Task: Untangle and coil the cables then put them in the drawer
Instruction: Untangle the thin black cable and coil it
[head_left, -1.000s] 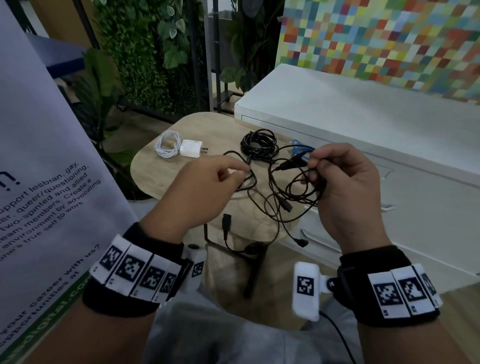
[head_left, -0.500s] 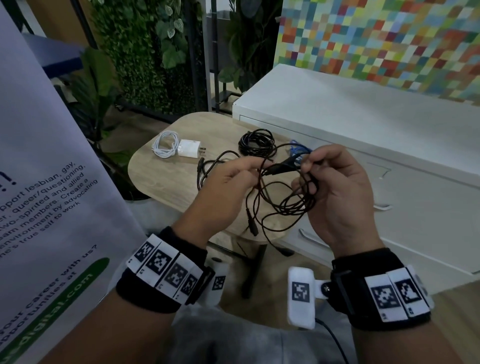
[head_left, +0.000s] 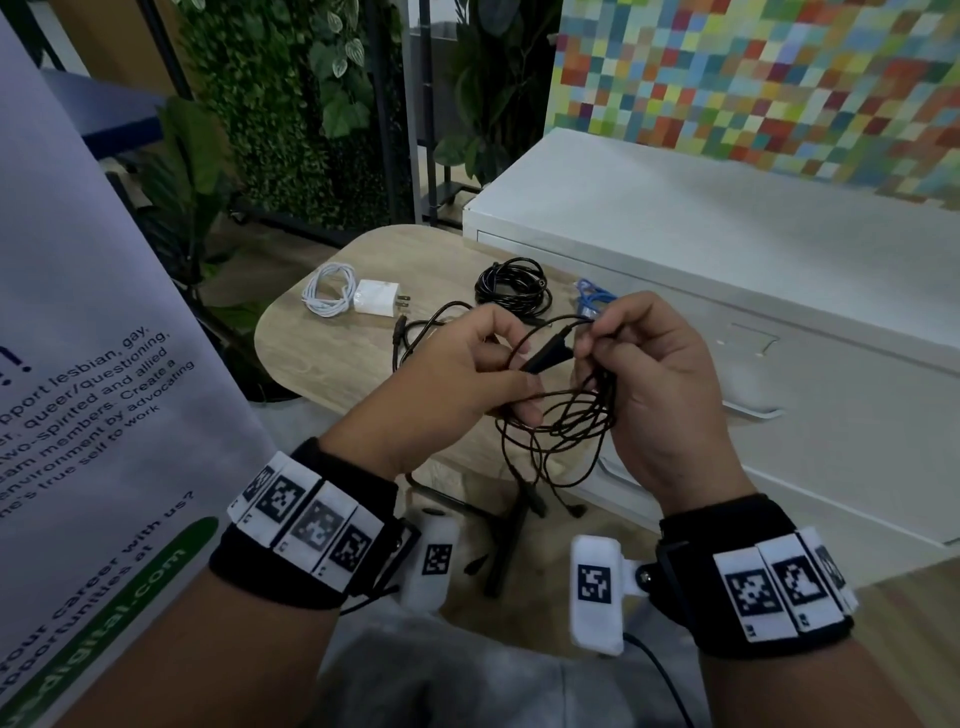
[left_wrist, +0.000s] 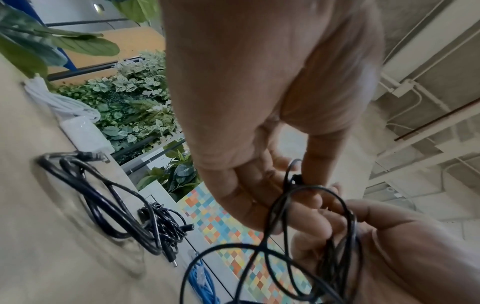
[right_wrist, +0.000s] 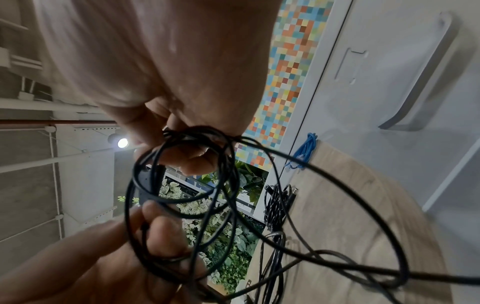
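A tangled thin black cable (head_left: 563, 415) hangs in loose loops between my two hands above the front edge of the wooden table (head_left: 332, 358). My left hand (head_left: 467, 384) pinches strands (left_wrist: 293, 185) of it. My right hand (head_left: 654, 374) grips a bundle of its loops (right_wrist: 197, 139). A black plug (head_left: 545, 358) of the cable sticks out between the hands. Plug ends (head_left: 535, 499) dangle below. The white drawer unit (head_left: 831, 395) stands to the right, its drawers closed.
On the table lie a coiled white cable (head_left: 324, 288) with a white charger (head_left: 376, 299), a coiled black cable (head_left: 511, 283), a loose black cable (head_left: 415, 327) and a blue cable (head_left: 595, 296). A banner (head_left: 78, 364) stands at left, with plants behind.
My left hand has moved right and closer to my right hand, gathering the black cable's loops between them. The dangling plug ends have swung.
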